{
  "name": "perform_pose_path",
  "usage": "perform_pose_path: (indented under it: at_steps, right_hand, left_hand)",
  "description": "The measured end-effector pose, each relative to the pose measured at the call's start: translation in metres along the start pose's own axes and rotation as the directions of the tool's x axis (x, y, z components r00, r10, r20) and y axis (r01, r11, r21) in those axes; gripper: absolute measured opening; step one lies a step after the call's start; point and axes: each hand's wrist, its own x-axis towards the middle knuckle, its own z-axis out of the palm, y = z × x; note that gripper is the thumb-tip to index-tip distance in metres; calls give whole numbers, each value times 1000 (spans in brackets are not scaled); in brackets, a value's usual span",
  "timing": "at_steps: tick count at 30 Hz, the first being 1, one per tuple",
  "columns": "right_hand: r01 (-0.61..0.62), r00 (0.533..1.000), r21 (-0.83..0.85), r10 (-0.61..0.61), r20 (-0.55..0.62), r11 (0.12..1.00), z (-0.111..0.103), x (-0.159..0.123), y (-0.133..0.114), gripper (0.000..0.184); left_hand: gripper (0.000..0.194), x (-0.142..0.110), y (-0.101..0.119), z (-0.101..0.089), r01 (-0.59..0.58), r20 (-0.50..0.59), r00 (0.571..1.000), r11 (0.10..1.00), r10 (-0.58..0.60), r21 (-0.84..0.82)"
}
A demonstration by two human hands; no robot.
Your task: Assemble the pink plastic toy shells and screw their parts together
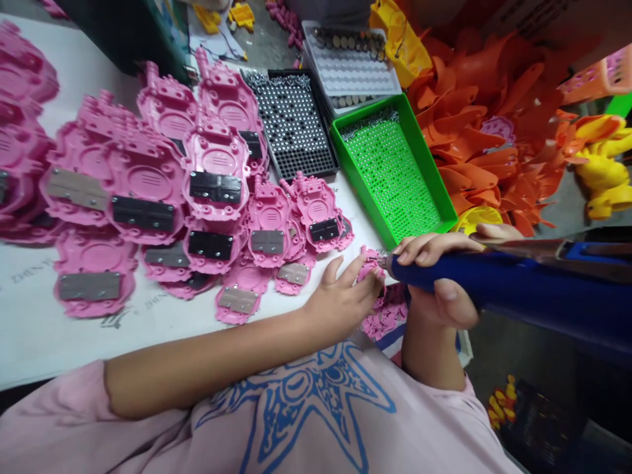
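Blue driver (523, 283), nearest the camera, reaches in from the right; the right hand (439, 280) is wrapped around its front end, fingers over the top, thumb along the underside. Its bit meets, or nearly meets, a small pink piece (371, 262) by the near edge of the bench (162, 339), toward that edge's right end; exact contact is too small to confirm. Left hand (340, 299): upper fingers spread, lower ones bent over the pink piece; thumb hidden, so whether it pinches or only steadies cannot be told, nor whether the piece rests on anything. Pink housings (148, 181) are heaped across the left and middle of the bench, many bearing a grey or black plate with screw heads showing. Along the right edge: a green tray (439, 204) and, beside it, a black tray (328, 148), both holding many small metal pieces, probably screws. Judgement: step in hand is the driving of a screw into the pink piece. Next move calls for the bit square on the screw head, firm pressure along the driver's axis, and left fingertips steadying the piece but clear of the bit; a tilt could make it slip.
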Motion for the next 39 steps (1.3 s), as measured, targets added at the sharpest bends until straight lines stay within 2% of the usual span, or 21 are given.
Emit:
perform_pose_path:
  at_steps: [3, 6, 11, 14, 16, 17, 18, 20, 22, 23, 25, 28, 33, 36, 39]
  right_hand:
    - [-2, 1000, 2, 2, 16, 1000, 0, 1, 3, 18]
    - [-36, 998, 26, 37, -48, 999, -2, 3, 6, 22]
    - [-44, 984, 156, 69, -162, 987, -12, 1, 1, 20]
    - [45, 971, 117, -15, -239, 992, -22, 0, -13, 19]
    - [131, 955, 35, -117, -271, 991, -28, 0, -24, 16]
    - [172, 946, -6, -167, -277, 985, -30, 1, -28, 15]
    - [206, 936, -41, -209, -285, 978, -32, 1, -32, 16]
    - [237, 920, -82, -251, -302, 968, -36, 4, -36, 18]
    - [233, 902, -96, -252, -352, 968, -37, 8, -35, 18]
    - [224, 890, -95, -243, -385, 970, -38, 10, -33, 17]
    - [205, 870, -69, -214, -445, 976, -38, 15, -26, 15]
    - [186, 858, -5, -165, -486, 982, -38, 22, -13, 10]
    - [130, 879, 47, -93, -467, 990, -37, 28, 6, 13]
    - [91, 887, 66, -51, -460, 994, -37, 28, 14, 18]
    - [72, 887, 75, -29, -460, 995, -37, 28, 18, 21]
  left_hand:
    - [36, 1, 0, 0, -14, -21, 1000, 1000, 14, 10]
    - [37, 1, -2, -1, -23, -36, 999, 999, 24, 27]
    - [51, 0, 3, -5, -70, 54, 996, 998, 70, -9]
    - [60, -3, 11, -8, -223, 105, 965, 964, 240, -145]
    - [52, -2, 14, -13, -322, 63, 940, 932, 335, -165]
    - [43, -1, 14, -17, -327, 25, 943, 936, 333, -130]
    - [34, 1, 12, -23, -281, -20, 960, 957, 280, -73]
    - [25, 8, 5, -37, -44, -113, 992, 997, 50, 57]
    - [29, 15, -5, -52, 238, -148, 965, 962, -218, 133]
    - [32, 18, -11, -59, 330, -144, 940, 930, -309, 160]
    - [34, 23, -21, -67, 418, -138, 907, 885, -397, 202]
    - [30, 25, -31, -70, 431, -170, 900, 873, -401, 228]
    - [27, 25, -30, -71, 392, -153, 918, 893, -365, 220]
    - [26, 23, -18, -74, 293, -152, 951, 940, -268, 173]
    - [25, 17, -1, -65, 119, -136, 985, 986, -103, 115]
